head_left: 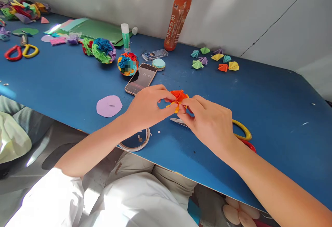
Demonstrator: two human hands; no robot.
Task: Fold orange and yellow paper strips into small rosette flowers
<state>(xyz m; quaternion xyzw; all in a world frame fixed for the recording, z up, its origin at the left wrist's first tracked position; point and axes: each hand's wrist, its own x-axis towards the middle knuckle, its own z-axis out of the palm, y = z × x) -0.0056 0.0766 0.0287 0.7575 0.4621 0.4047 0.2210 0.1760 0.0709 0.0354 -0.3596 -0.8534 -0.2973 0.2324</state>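
Between my two hands is a small folded paper piece (178,97), orange on top with yellow below. My left hand (147,104) pinches its left side with thumb and fingertips. My right hand (210,118) grips the right side in the same way, so part of the paper is hidden. Scissors (242,130) with yellow and red handles lie partly under my right hand, blades pointing left. A roll of tape (135,147) lies beneath my left forearm, with tiny white scraps around it. Left of my left hand is a flat purple paper disc (109,106).
On the blue table (275,116) are a phone (142,79), pleated paper balls (104,50), a glue stick (126,37), a drink bottle (178,19), paper discs (158,63) and several folded paper fans (203,60). More scissors (22,48) and a green folder (95,29) are at left.
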